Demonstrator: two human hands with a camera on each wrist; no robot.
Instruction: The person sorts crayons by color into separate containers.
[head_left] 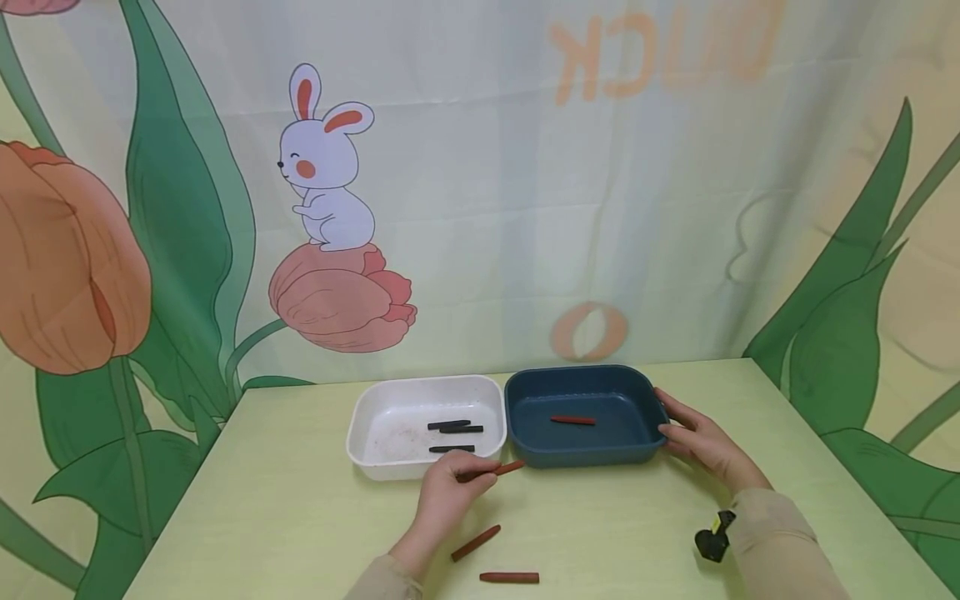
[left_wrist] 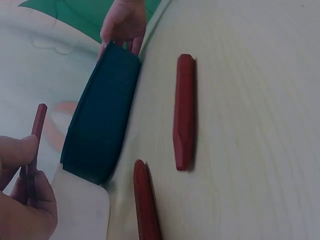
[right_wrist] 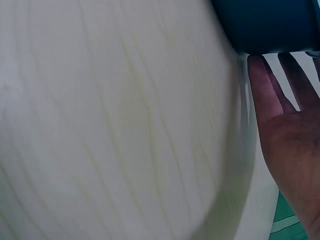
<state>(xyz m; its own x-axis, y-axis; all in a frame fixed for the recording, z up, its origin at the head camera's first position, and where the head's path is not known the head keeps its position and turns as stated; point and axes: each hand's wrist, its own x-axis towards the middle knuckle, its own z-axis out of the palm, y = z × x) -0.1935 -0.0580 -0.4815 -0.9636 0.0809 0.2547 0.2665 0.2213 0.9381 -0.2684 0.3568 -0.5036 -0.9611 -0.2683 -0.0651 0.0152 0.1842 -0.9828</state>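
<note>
Left hand [head_left: 448, 492]: pinching red crayon [head_left: 511, 468], free end rightward, axis near crosswise, above bench [head_left: 262, 517] | right hand [head_left: 701, 442]: fingers straight against blue tray [head_left: 592, 457] | red crayons [head_left: 510, 577], 4: 1 held, 1 in tray, 2 toward near edge | black crayons [head_left: 462, 429]: 3, white tray [head_left: 386, 429]

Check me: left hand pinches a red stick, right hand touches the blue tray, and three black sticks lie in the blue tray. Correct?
No: the three black sticks lie in the white tray, not the blue tray, as the head view shows. The left hand pinches a red stick, and the right hand touches the blue tray.
</note>
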